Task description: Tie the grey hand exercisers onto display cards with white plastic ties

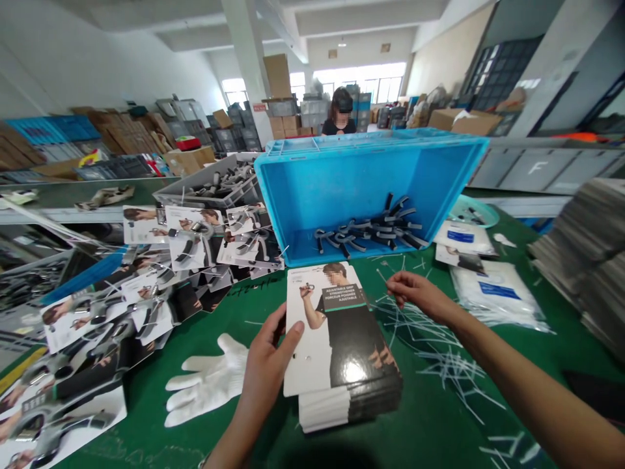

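Left hand (pixel 266 365) has its thumb and fingers loosely on the left edge of the top card on the card stack (pixel 342 352), just past a white glove (pixel 208 384) on the green desk (pixel 430 430). Cards look light, glossy, bendy, so edges seem the best hold. Right hand (pixel 415 293) is pinched shut on a thin cable tie (pixel 383 277), beyond the stack. Further out sits the blue crate (pixel 361 176) holding grip trainers (pixel 371 231).
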{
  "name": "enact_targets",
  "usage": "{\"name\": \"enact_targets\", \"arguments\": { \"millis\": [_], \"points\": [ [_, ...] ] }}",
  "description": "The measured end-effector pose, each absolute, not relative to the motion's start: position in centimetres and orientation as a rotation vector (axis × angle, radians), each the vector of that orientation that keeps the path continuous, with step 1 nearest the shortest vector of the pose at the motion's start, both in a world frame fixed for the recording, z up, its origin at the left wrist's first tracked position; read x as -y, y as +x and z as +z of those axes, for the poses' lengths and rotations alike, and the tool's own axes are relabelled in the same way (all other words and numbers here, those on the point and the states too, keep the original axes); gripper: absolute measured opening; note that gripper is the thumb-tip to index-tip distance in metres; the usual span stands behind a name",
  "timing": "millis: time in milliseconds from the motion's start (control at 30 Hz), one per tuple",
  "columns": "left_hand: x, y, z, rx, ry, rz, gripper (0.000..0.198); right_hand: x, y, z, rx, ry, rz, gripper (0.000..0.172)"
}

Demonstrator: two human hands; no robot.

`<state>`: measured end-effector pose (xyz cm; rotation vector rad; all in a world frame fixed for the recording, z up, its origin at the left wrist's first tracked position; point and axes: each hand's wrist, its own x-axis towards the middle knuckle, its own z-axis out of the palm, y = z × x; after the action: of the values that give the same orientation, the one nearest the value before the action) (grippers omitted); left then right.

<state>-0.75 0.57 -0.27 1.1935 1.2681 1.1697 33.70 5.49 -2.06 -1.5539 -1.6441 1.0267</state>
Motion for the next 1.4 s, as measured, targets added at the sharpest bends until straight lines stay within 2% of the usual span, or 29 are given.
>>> {"name": "enact_targets", "arguments": {
  "millis": [167, 333, 500, 567, 667, 767, 867, 933, 1100, 1200, 1233, 1333, 1400],
  "points": [
    [0.9, -1.7, 0.6, -1.27, 1.038, 1.28, 0.055, -5.3, 31.3, -0.5, 1.655, -1.492, 1.016, 0.04],
    [1.8, -3.4, 0.6, -1.194, 0.8, 1.345, 0.067, -5.5, 29.8, 1.8, 1.704, -1.46, 0.949, 0.036],
    [1.2, -3.1, -0.5, -1.094, 0.83, 1.279, 0.058, -5.2, 26.1, 6.6, 1.66, -1.322, 0.809, 0.028],
    [1.1, -3.2, -0.3, -1.146, 1.018, 1.312, 0.053, -4.6, 23.5, 9.0, 1.588, -1.158, 0.889, 0.023],
    [1.9, -4.0, 1.7, -1.395, 1.429, 1.512, 0.045, -3.0, 19.2, 11.3, 1.529, -0.883, 1.28, 0.018],
    [3.4, -4.8, 4.4, -1.228, 1.591, 1.415, 0.025, -1.8, 15.5, 11.5, 1.526, -0.683, 1.553, 0.016],
    [4.3, -4.8, 5.7, -0.847, 1.261, 1.076, 0.021, -1.5, 13.2, 10.4, 1.493, -0.59, 1.636, 0.015],
    [4.4, -4.5, 5.7, -0.786, 1.059, 1.028, 0.019, -1.6, 12.6, 9.9, 1.46, -0.566, 1.67, 0.014],
    [4.1, -4.4, 5.4, -1.065, 1.305, 1.175, 0.022, -1.7, 13.3, 9.6, 1.739, -0.788, 1.501, 0.016],
    [3.6, -4.8, 4.9, -1.25, 1.59, 1.207, 0.015, -1.7, 14.4, 9.5, 1.842, -0.948, 1.291, 0.02],
    [3.3, -5.0, 4.4, -1.331, 1.604, 1.232, 0.02, -1.8, 14.8, 9.4, 1.805, -0.964, 1.232, 0.02],
    [2.3, -5.6, 2.5, -1.433, 1.383, 1.231, 0.061, -2.4, 16.0, 8.9, 1.648, -0.944, 1.146, 0.016],
    [2.1, -6.1, 1.4, -1.24, 1.178, 1.1, 0.062, -2.9, 16.4, 8.2, 1.617, -0.925, 1.179, 0.015]
  ]
}}
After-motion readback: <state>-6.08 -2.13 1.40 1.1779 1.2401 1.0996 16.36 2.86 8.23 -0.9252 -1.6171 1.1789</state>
